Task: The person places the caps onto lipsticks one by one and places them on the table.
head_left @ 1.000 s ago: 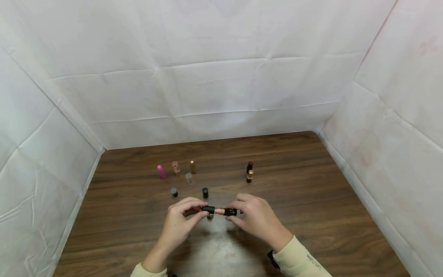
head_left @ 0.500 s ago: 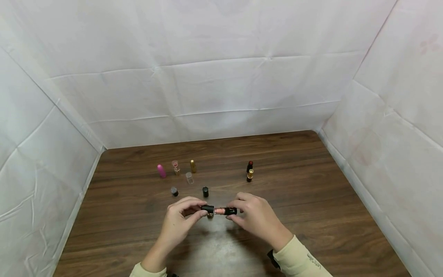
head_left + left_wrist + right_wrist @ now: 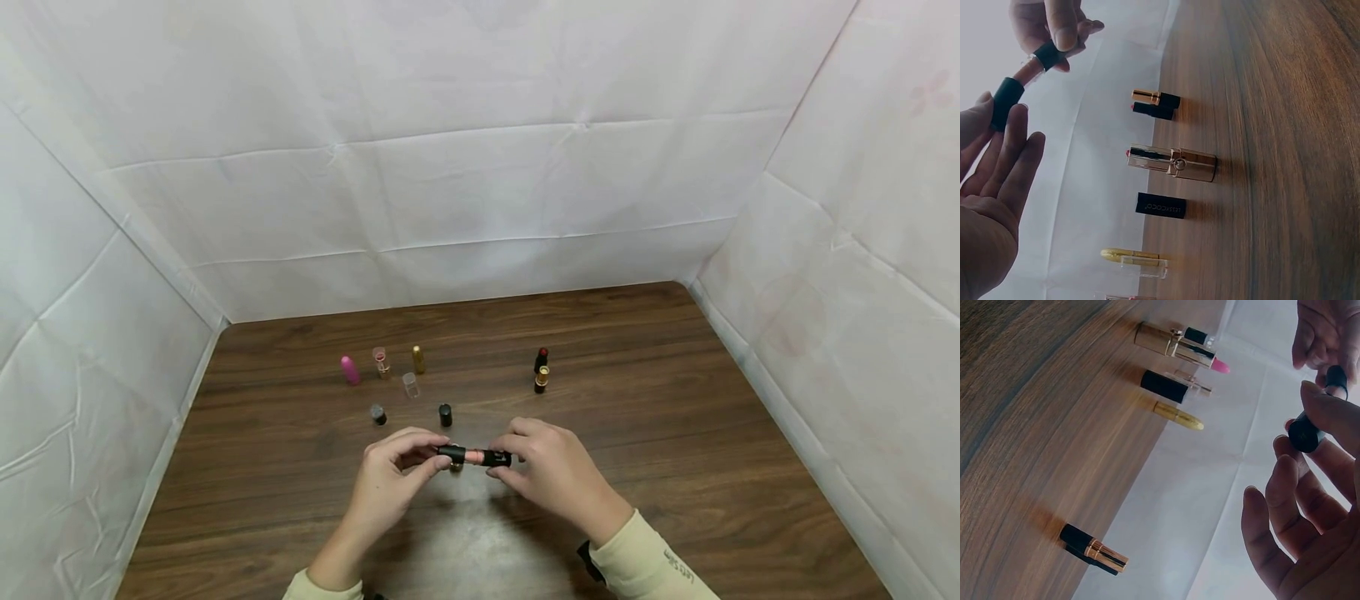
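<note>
Above the table, both hands hold a lipstick tube lying sideways between them. My left hand (image 3: 393, 475) pinches its black cap (image 3: 1007, 102) between thumb and fingers. With thumb and fingertips, my right hand (image 3: 551, 467) grips the black base (image 3: 497, 458). A pink section (image 3: 474, 457) shows between the two black parts. In the right wrist view the round end of the black base (image 3: 1305, 434) faces the camera. Behind the left fingertips a gold lipstick (image 3: 1191, 164) stands upright on the table, mostly hidden in the head view.
Back left stand a pink bullet-shaped tube (image 3: 350, 372), a pink-topped lipstick (image 3: 381, 364), a gold tube (image 3: 418, 360) and a clear cap (image 3: 410, 385). Nearer are a grey-and-black cap (image 3: 378, 415) and a black cap (image 3: 446, 416). A black-and-gold lipstick (image 3: 542, 382) and a red lipstick (image 3: 542, 362) stand right.
The right hand has shifted very slightly left with the base, and the pink section between the black parts looks a little shorter. Things on the table have not moved.
</note>
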### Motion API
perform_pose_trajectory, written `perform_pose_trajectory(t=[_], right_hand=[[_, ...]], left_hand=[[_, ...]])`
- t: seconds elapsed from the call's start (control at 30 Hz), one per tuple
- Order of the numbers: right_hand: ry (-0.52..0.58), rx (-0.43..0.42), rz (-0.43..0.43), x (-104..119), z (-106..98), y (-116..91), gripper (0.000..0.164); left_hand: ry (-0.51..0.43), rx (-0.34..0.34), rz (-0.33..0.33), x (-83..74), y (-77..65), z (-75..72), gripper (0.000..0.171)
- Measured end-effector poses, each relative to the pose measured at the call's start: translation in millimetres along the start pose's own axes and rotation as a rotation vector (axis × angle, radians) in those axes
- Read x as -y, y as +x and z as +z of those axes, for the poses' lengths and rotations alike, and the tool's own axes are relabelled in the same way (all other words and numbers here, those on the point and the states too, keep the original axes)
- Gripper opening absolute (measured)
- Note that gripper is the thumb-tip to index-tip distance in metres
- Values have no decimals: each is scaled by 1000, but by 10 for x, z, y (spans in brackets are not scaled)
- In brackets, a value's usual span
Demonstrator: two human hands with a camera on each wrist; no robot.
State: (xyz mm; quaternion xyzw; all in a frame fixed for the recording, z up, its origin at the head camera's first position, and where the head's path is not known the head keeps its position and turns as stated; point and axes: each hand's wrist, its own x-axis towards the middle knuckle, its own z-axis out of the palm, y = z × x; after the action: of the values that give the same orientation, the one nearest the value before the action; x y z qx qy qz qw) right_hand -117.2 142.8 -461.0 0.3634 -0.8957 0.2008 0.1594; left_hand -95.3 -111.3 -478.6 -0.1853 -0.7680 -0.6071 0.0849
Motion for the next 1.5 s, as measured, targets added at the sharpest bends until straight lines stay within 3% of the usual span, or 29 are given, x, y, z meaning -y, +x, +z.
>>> perform_pose_trajectory(t=[0.27,0.67,0.9,1.07,1.33,1.5], right_hand=[[14,-12,-13,43,-16,9,25],[31,-35,-34,90,-25,29,23],[89,-55,-91,132,-17,37,22],[100,-65,-107,132,-29,38,20],[110,-54,-115,99,-37,50,19],[109,-48,-113,101,-43,73,18]], left_hand=[[5,14,40,-4,-4,25,17],[10,-19,14,-37,-5,69,15],[23,-39,39,-58,2,98,16],[31,-18,40,-98,28,106,13],[47,-43,129,-78,49,158,15],[30,-47,146,-74,40,155,15]])
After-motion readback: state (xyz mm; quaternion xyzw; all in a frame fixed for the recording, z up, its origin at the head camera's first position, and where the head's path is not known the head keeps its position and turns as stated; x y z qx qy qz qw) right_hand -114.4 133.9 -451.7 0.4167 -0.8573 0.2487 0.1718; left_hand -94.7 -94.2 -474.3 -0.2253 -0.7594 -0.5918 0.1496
